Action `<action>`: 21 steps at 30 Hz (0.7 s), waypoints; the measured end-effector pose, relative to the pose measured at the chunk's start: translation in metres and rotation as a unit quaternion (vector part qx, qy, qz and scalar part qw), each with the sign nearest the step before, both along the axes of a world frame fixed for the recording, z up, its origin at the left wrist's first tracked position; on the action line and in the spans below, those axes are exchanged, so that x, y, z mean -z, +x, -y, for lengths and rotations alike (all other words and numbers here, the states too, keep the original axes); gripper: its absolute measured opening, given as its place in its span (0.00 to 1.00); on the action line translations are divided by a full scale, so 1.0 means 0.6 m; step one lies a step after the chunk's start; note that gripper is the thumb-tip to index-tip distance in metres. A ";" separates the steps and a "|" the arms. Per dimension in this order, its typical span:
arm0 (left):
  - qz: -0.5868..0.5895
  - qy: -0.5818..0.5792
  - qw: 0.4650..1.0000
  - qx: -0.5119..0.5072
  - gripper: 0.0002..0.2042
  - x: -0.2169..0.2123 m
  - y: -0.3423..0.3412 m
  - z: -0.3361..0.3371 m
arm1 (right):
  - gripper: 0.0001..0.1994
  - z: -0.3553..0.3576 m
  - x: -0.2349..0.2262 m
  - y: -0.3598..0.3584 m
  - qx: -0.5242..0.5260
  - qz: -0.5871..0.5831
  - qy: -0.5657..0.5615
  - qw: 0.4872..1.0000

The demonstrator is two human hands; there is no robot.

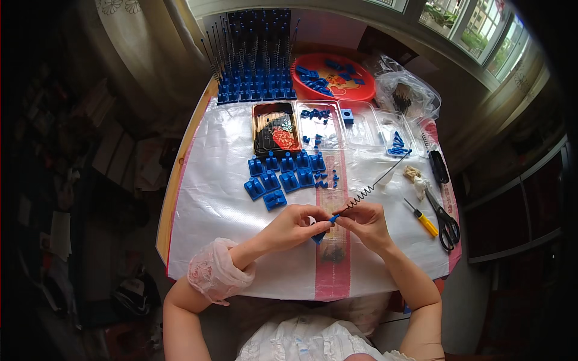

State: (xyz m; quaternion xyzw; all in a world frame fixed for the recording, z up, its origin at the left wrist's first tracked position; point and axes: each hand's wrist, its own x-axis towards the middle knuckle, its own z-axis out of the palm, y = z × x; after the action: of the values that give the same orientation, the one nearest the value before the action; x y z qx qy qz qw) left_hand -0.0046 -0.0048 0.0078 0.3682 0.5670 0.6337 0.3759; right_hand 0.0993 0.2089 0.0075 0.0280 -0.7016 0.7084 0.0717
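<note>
My left hand [290,227] pinches a small blue plastic piece [319,238], mostly covered by the fingers. Against it, the fingers of my right hand [367,226] close on the lower end of a thin dark wire with a coiled middle [361,197]. The wire slants up to the right, its straight end tipped in blue. A narrow blue tip shows where both hands meet; its exact fit is hidden. Just beyond my left hand lie several blue plastic bases [288,180] in uneven rows, with tiny blue bits [321,180] beside them.
Finished-looking wire pieces on blue bases [256,87] stand at the back left. Behind the clear trays [359,123] and black tray [255,129] is a red basin [301,84]. A yellow screwdriver [426,224], black scissors [448,231] and a plastic bag [421,90] lie rightward.
</note>
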 end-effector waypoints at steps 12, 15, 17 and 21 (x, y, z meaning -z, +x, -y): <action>-0.096 0.022 0.993 -0.059 0.09 0.003 0.000 -0.001 | 0.07 0.008 -0.013 -0.002 -0.010 -0.026 0.001 1.000; -0.055 0.015 0.996 -0.065 0.09 -0.016 0.007 -0.002 | 0.07 0.008 -0.013 -0.002 0.009 -0.034 0.016 0.999; -0.085 0.009 0.993 -0.086 0.10 -0.033 0.011 -0.003 | 0.07 0.007 -0.013 -0.002 0.021 -0.032 0.017 0.999; -0.273 0.013 0.952 -0.139 0.10 -0.034 0.009 -0.001 | 0.06 0.004 -0.007 -0.003 0.024 -0.019 0.013 0.999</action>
State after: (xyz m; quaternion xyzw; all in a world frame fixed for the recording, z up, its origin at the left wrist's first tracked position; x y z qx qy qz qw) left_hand 0.0006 -0.0042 0.0280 0.4498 0.6849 0.5626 0.1103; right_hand 0.0975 0.2063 0.0120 0.0256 -0.7098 0.6966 0.1011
